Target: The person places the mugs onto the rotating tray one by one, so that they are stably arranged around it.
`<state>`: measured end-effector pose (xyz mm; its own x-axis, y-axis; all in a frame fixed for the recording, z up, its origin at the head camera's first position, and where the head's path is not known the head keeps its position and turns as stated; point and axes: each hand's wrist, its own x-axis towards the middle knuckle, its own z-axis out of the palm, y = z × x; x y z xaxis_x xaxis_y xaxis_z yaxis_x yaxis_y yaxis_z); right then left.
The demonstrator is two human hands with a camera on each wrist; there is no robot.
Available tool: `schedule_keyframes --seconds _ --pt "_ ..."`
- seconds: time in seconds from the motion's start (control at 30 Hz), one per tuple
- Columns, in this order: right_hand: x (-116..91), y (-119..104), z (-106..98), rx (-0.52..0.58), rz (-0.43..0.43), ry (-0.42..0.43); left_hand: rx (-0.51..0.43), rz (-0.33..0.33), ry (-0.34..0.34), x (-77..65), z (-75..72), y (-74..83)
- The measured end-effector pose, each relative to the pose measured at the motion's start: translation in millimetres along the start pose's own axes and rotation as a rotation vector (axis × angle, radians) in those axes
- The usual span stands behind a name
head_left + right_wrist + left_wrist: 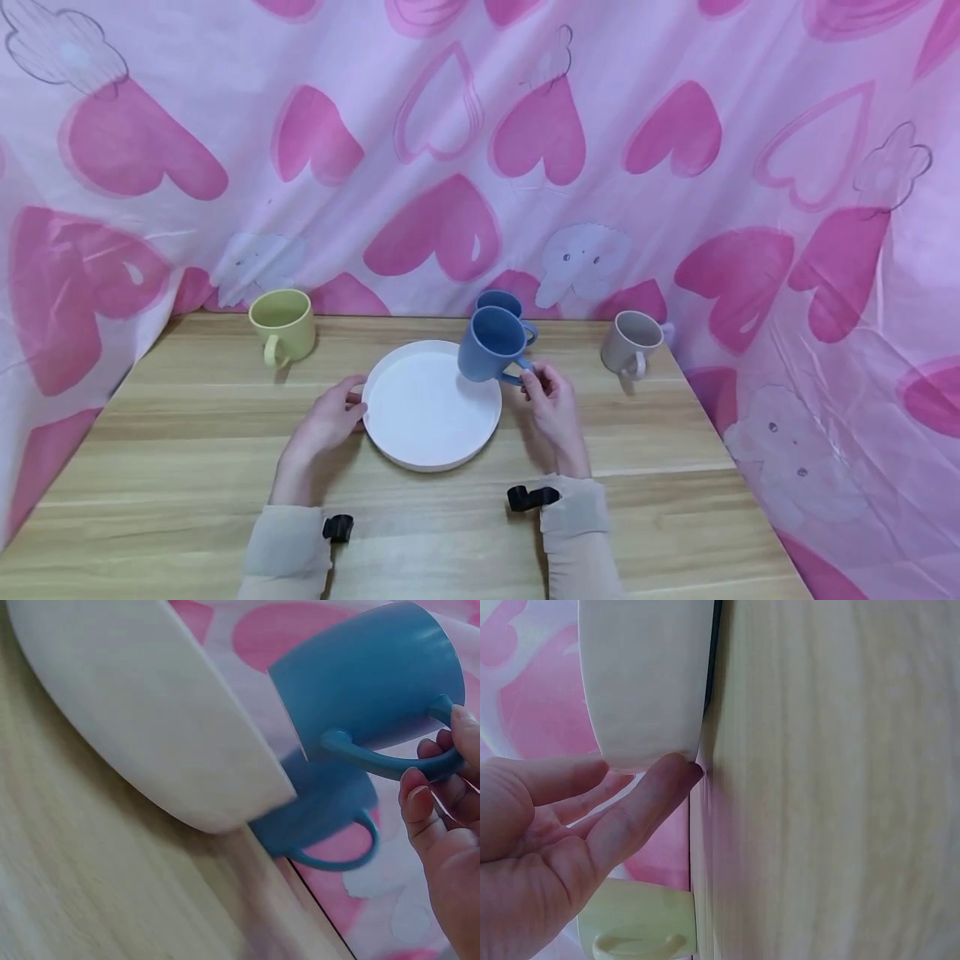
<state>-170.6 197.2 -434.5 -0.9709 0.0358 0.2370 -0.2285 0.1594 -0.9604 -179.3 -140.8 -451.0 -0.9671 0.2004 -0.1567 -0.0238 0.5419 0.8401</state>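
Observation:
A round, shallow white tray (432, 408) is in front of me in the head view. My left hand (330, 419) grips its left side, with fingertips at the rim and near the base of its wall (649, 682). My right hand (553, 408) pinches the handle of a blue mug (483, 346), tilted and raised over the tray's far right part. In the right wrist view this mug (367, 682) shows its side, with thumb and fingers round the handle. A second blue mug (500, 301), partly hidden behind the held one, stands at the table's back edge.
A yellow-green mug (283, 325) stands back left on the wooden table (187, 450), its handle facing me. Toward the back right corner is a grey-beige mug (632, 342). A pink heart-patterned cloth (427, 108) hangs behind and beside the table.

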Motion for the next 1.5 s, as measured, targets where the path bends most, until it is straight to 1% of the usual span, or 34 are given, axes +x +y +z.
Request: schedule_keyframes --seconds 0.13,0.17,0.33,0.37,0.4,0.57,0.7,0.83,0.97,1.1,1.2,1.5 --pt "0.5 0.6 9.2 -0.043 0.017 -0.041 -0.003 0.000 0.001 -1.8 2.2 -2.1" --pt "2.2 4.8 11.3 -0.052 0.011 -0.048 -0.010 0.002 0.001 -2.1 2.0 -1.9" --pt "7.1 1.7 24.5 -0.095 0.033 -0.102 -0.011 0.018 -0.001 0.4 -1.1 -0.4" --pt "10.2 5.5 27.1 -0.104 0.014 -0.111 -0.006 0.019 -0.002 1.1 -1.4 0.4" --pt "12.2 5.0 29.5 -0.115 0.015 -0.122 -0.001 0.020 -0.002 2.1 -1.4 0.7" --pt "31.0 33.8 38.2 -0.159 -0.036 -0.143 -0.010 0.017 -0.006 3.4 -0.4 1.6" --pt "40.4 41.6 42.3 -0.203 -0.005 -0.205 -0.006 0.000 -0.011 1.2 -0.5 -0.8" --pt "46.6 46.7 43.1 -0.216 0.012 -0.258 0.007 -0.010 -0.017 -1.2 0.5 -3.5" --pt "52.6 49.4 42.8 -0.213 0.013 -0.267 -0.014 0.028 -0.014 -2.0 1.2 -4.0" --pt "60.8 51.8 42.9 -0.213 0.002 -0.288 -0.029 0.038 -0.003 -2.5 0.6 -3.9" --pt "66.8 55.1 42.7 -0.196 0.001 -0.293 -0.009 0.039 -0.002 -1.8 0.1 -3.2" --pt "77.1 59.1 46.1 -0.162 0.029 -0.265 0.036 0.066 0.010 1.4 -1.1 -2.3"
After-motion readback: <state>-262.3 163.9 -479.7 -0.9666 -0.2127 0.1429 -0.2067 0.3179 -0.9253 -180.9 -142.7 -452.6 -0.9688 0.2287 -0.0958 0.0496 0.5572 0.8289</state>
